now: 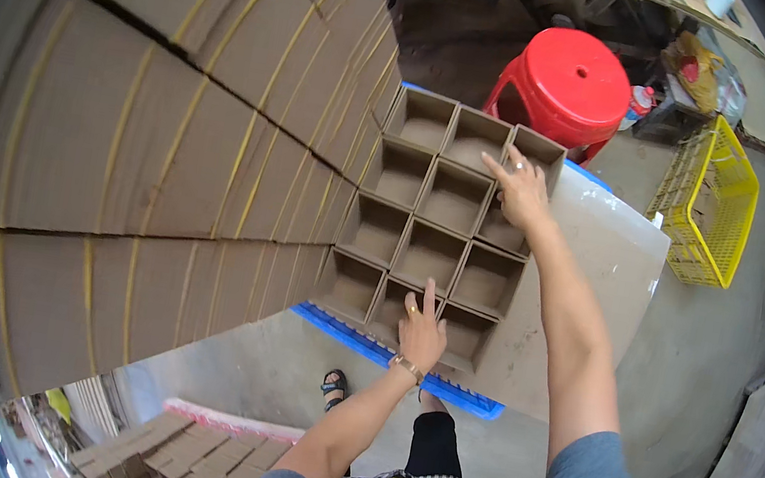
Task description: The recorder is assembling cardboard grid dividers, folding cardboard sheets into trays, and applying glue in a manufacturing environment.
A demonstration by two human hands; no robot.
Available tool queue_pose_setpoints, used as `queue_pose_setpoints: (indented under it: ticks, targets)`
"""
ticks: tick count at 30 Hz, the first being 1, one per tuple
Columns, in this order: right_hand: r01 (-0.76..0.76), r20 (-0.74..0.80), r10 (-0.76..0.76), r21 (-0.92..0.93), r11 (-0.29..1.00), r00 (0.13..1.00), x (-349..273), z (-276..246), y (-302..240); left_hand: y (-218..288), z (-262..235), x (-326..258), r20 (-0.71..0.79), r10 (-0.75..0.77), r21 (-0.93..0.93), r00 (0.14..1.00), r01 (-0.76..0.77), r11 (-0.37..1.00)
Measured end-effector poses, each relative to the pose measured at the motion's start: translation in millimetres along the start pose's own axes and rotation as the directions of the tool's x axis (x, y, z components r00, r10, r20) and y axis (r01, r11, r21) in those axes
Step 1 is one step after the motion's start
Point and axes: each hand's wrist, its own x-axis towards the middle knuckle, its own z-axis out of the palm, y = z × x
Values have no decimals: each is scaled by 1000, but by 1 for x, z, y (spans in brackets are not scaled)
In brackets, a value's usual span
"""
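Open-topped brown cardboard boxes point(455, 198) stand packed together, three across and several deep, with their bare insides showing. My left hand point(422, 333) reaches over the near row, fingers apart, at the rims around the near middle box point(389, 312). Farther off, my right hand point(522, 193) spreads its fingers over the rims at the far right. Its palm partly covers a box point(500, 230) there. Neither hand shows anything in its grasp. Whether the fingertips press on the cardboard or hover just above it, I cannot tell.
Tall stacks of flat, yellow-strapped cardboard point(169, 135) wall in the left side. A blue pallet point(468, 397) edges out below the boxes, beside a pale sheet point(584, 291). Beyond are a red stool point(576, 78) and yellow crate point(708, 206). More cardboard point(188, 458) lies lower left.
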Motion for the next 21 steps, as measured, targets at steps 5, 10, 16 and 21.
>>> queue_pose_setpoints:
  ticks: [5,10,16,21]
  targets:
    - [-44,181,20,134,990,983,19,32,7,8,15,12,-101,-74,-198,992,53,979]
    - [32,124,-42,77,996,991,8,30,2,9,21,3,-240,20,-200,971,-69,977]
    - [276,233,-278,41,960,932,12,34,20,10,33,14,-158,236,62,959,-229,971]
    - [226,217,-221,2,974,951,27,47,18,0,37,33,-78,278,51,957,-275,960]
